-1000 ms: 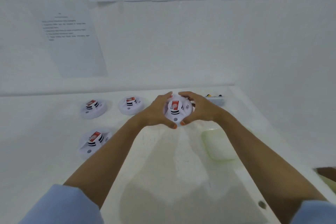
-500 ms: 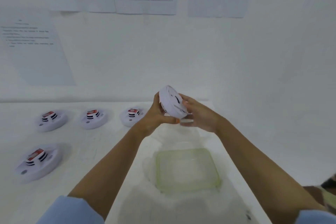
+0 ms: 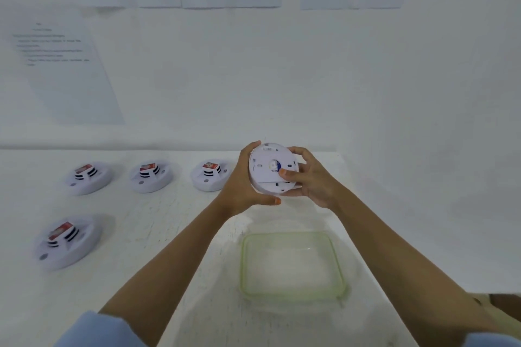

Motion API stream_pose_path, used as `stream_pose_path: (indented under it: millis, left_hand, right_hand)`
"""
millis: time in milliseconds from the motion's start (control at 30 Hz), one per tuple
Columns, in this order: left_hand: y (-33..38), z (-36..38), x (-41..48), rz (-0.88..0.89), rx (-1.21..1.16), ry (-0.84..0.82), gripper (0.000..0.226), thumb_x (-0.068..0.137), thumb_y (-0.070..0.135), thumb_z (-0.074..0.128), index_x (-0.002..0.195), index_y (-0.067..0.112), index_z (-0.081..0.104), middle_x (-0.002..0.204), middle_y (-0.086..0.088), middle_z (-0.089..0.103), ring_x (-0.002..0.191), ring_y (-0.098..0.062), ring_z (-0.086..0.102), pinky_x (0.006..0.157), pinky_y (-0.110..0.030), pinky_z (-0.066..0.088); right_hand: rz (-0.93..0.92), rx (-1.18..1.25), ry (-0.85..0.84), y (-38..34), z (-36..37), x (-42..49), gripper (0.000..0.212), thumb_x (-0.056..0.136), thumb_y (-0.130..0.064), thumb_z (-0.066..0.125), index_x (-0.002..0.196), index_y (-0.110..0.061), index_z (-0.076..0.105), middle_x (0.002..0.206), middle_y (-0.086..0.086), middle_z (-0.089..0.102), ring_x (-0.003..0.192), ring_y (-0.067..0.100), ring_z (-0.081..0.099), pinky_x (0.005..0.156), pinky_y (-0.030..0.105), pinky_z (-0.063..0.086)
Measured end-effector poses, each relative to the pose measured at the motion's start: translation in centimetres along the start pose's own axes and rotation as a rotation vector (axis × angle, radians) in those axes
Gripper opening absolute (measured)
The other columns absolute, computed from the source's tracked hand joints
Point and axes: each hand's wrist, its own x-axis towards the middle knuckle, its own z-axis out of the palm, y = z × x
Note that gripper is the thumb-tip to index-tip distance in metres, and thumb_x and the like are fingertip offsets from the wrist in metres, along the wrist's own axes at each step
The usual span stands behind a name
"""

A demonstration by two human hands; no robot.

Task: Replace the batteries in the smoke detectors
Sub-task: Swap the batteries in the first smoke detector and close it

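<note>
a smoke detector [image 3: 272, 169] is held off the surface [image 3: 169, 234] at the centre of the frame, above the far edge of a clear green-rimmed container [image 3: 243, 262]. the left-hand grip [image 3: 242, 189] curls round its left rim, thumb underneath; the right-hand grip [image 3: 313, 180] clasps the right rim, thumb pressed on the back near the middle. the disc stands on edge, flat back toward the camera, sensor face toward the wall; being round, it has no long axis to speak of. opening the back looks to be the step in hand: best to hold one rim firm, twist gently, and stay over the container for loose parts. four more detectors [image 3: 150, 177] lie face up at left.
</note>
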Motion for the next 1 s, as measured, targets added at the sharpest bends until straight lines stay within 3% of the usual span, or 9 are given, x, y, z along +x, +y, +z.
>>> stream_pose_path:
  millis: [200, 533, 667, 800, 933, 1000]
  left_hand:
    - [-0.5, -0.1, -0.1, -0.006, -0.030, 0.018, 0.109, 0.046, -0.005, 0.085, 0.134, 0.017, 0.023, 0.124, 0.014, 0.043, 0.108, 0.013, 0.048, 0.079, -0.011, 0.048]
    - [0.1, -0.7, 0.4, -0.016, -0.049, -0.036, 0.104, 0.046, 0.001, 0.082, 0.131, 0.025, 0.027, 0.123, 0.014, 0.046, 0.108, 0.012, 0.049, 0.078, -0.014, 0.050]
    - [0.3, -1.1, 0.3, -0.017, -0.034, -0.078, 0.106, 0.041, 0.017, 0.087, 0.129, 0.032, 0.030, 0.127, 0.013, 0.046, 0.114, 0.005, 0.049, 0.086, -0.020, 0.051]
    - [0.3, -1.0, 0.3, -0.006, -0.021, -0.067, 0.098, 0.044, 0.003, 0.084, 0.123, 0.030, 0.033, 0.123, 0.011, 0.046, 0.108, 0.009, 0.049, 0.081, -0.017, 0.051]
    - [0.2, -1.1, 0.2, -0.002, -0.020, -0.050, 0.095, 0.045, -0.001, 0.081, 0.121, 0.032, 0.033, 0.121, 0.008, 0.046, 0.102, 0.012, 0.050, 0.074, -0.012, 0.049]
    - [0.2, -1.2, 0.1, -0.003, -0.024, -0.047, 0.094, 0.046, -0.001, 0.080, 0.121, 0.031, 0.033, 0.121, 0.008, 0.046, 0.102, 0.013, 0.050, 0.074, -0.011, 0.049]
  right_hand:
    - [0.007, -0.021, -0.006, 0.4, 0.5, 0.2, 0.042, 0.082, -0.004, 0.066, 0.108, -0.027, 0.043, 0.113, 0.010, 0.059, 0.088, 0.026, 0.065, 0.065, 0.037, 0.059]
    - [-0.002, -0.117, -0.015, -0.5, 0.1, 0.1, 0.048, 0.080, -0.007, 0.069, 0.116, -0.021, 0.040, 0.118, 0.015, 0.059, 0.091, 0.026, 0.065, 0.074, 0.040, 0.059]
    - [0.000, -0.138, -0.029, -0.6, 0.0, -0.2, 0.047, 0.081, -0.009, 0.068, 0.116, -0.022, 0.040, 0.114, 0.014, 0.060, 0.092, 0.026, 0.064, 0.075, 0.040, 0.059]
    - [0.020, -0.167, -0.036, -0.6, 0.1, -0.2, 0.050, 0.081, -0.010, 0.069, 0.119, -0.022, 0.039, 0.115, 0.013, 0.059, 0.094, 0.024, 0.063, 0.078, 0.039, 0.058]
    - [-0.197, -0.553, 0.067, -1.1, 0.4, -0.1, 0.071, 0.070, -0.022, 0.080, 0.127, -0.028, 0.038, 0.123, 0.000, 0.044, 0.109, 0.017, 0.050, 0.085, 0.022, 0.047]
    - [-0.360, -0.798, 0.054, -1.6, 0.6, -0.1, 0.077, 0.062, -0.028, 0.081, 0.128, -0.027, 0.041, 0.120, -0.009, 0.035, 0.113, 0.011, 0.041, 0.091, 0.022, 0.040]
